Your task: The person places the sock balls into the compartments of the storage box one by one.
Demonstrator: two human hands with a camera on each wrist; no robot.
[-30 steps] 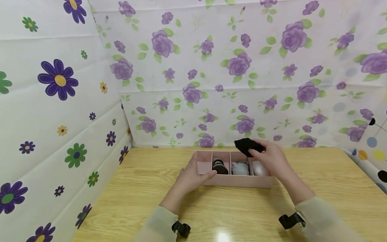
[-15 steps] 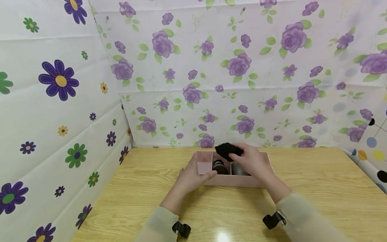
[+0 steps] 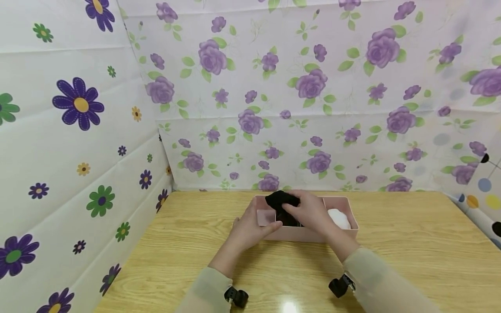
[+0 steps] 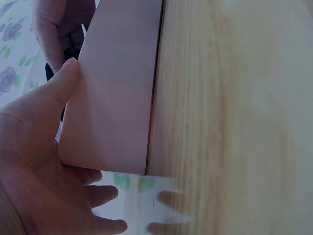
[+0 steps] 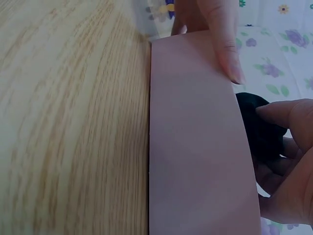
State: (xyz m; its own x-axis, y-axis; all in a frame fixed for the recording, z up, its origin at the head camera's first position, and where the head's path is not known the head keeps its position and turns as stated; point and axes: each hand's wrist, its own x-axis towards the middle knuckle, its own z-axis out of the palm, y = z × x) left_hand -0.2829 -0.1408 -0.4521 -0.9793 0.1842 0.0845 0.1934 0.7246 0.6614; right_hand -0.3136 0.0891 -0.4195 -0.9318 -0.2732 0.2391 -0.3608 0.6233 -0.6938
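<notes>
A long pink divided box sits on the table. My left hand grips its left end, the thumb along the front wall and the other fingers past the end wall in the left wrist view. My right hand pinches a black rolled sock between thumb and fingers, held over the left part of the box at rim height. Below it a dark brown roll shows in the second compartment. A white roll lies in the rightmost compartment. My right hand hides the third compartment.
The wood-grain table reaches around the box on all sides. Behind it hangs a wall cloth with purple roses, and another flowered cloth borders the left side.
My right hand has carried the black sock leftward from above the right compartments and lowered it toward the left ones. The white roll has come back into view. My left hand stays on the box.
</notes>
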